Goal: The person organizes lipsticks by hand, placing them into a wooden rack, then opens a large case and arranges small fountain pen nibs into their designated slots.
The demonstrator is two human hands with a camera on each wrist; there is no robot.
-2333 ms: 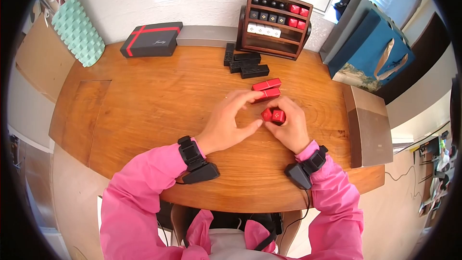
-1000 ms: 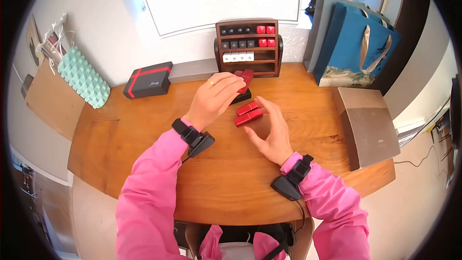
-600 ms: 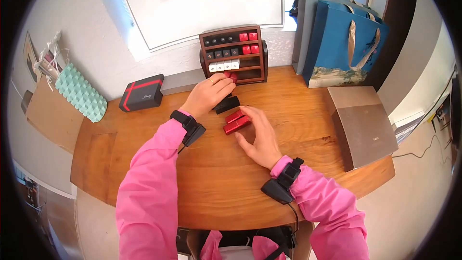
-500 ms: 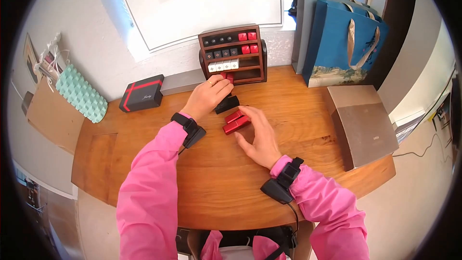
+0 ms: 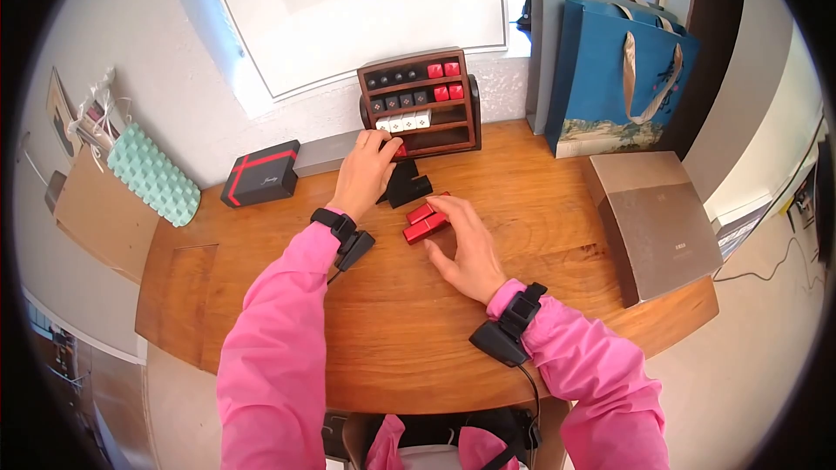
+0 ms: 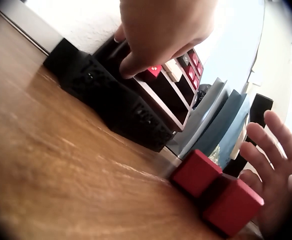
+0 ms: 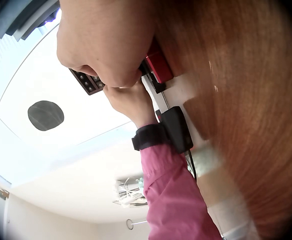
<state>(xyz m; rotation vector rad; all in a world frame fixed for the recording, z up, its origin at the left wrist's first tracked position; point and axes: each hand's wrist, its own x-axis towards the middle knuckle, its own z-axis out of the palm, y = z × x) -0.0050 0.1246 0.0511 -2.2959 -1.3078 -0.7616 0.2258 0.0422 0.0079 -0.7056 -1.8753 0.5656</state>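
Observation:
My left hand (image 5: 361,176) reaches to the left end of the bottom shelf of a dark wooden lipstick rack (image 5: 475,109), fingers and thumb curled at a red lipstick (image 5: 401,150). One red end shows just past the thumb in the left wrist view; the hand hides the rest. The upper shelves hold black, red and white lipsticks (image 5: 405,122). My right hand (image 5: 471,252) rests by two red square lipstick tubes (image 5: 427,226) lying side by side on the table, its fingers loose and spread in the left wrist view. Several black lipstick tubes (image 5: 409,191) lie before the rack.
A black box with red ribbon (image 5: 261,176) and a long grey box (image 5: 327,154) stand along the wall. To the right are a blue paper bag (image 5: 601,78) and a brown box (image 5: 657,231). A mint textured container (image 5: 154,176) stands at the left.
My left hand has carried two red lipsticks from the table's middle to the rack's bottom shelf, then shifted slightly left there. My right hand has let go and moved beside the remaining red pair.

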